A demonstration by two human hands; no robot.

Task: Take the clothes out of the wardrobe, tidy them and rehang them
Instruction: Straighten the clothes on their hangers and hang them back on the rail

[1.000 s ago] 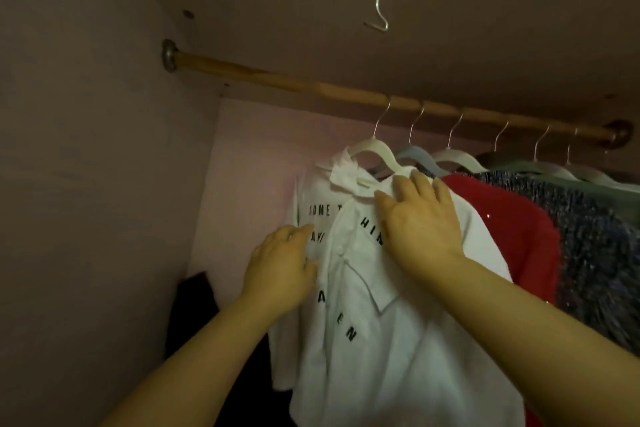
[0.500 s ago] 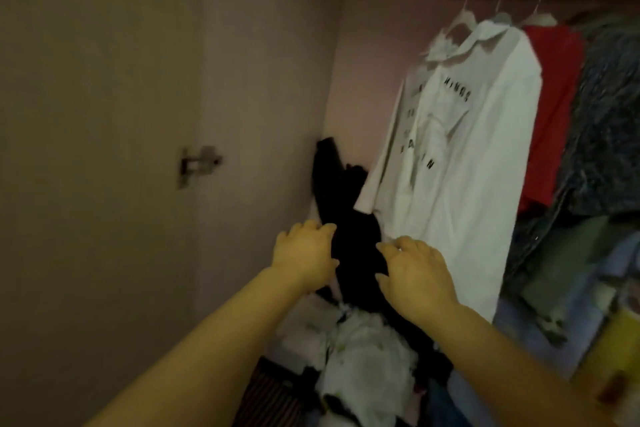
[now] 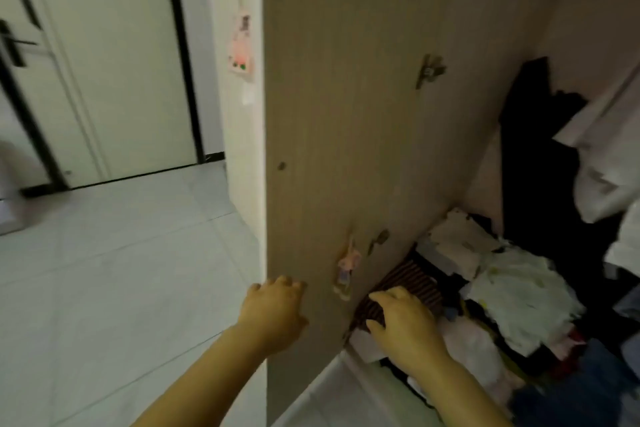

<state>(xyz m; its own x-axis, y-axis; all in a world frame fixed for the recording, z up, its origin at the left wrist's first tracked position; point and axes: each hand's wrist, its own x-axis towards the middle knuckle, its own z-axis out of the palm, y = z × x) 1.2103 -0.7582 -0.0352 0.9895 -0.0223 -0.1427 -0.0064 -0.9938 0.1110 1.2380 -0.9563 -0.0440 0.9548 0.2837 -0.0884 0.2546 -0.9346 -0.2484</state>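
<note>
In the head view, the left hand (image 3: 273, 312) is seen in front of the lower outer edge of the open wardrobe door (image 3: 346, 114). Its fingers are loosely curled and nothing is held in it. Whether the door is touched cannot be told.

The right hand (image 3: 405, 326) is held low at the mouth of the wardrobe, over a dark striped garment (image 3: 412, 279). Its fingers are bent and relaxed, and nothing is gripped. Contact with the fabric cannot be made out.

The clothes are found inside the wardrobe. A loose pile of garments (image 3: 512, 291), mostly white with dark and reddish pieces, is heaped on the wardrobe floor to the right of the right hand. Behind the pile a black garment (image 3: 533, 135) is seen hanging down, and part of a white shirt (image 3: 602, 156) is seen at the right edge of the frame.

A metal hinge (image 3: 429, 71) is fixed high on the inner face of the wardrobe door, and a small pink ornament (image 3: 346, 267) is stuck lower down, just beside the left hand.

To the left, a pale tiled floor (image 3: 104, 270) is shown, with a white room door (image 3: 114, 62) in a dark frame behind it and a pink sticker (image 3: 241, 48) on the wall beside it.
</note>
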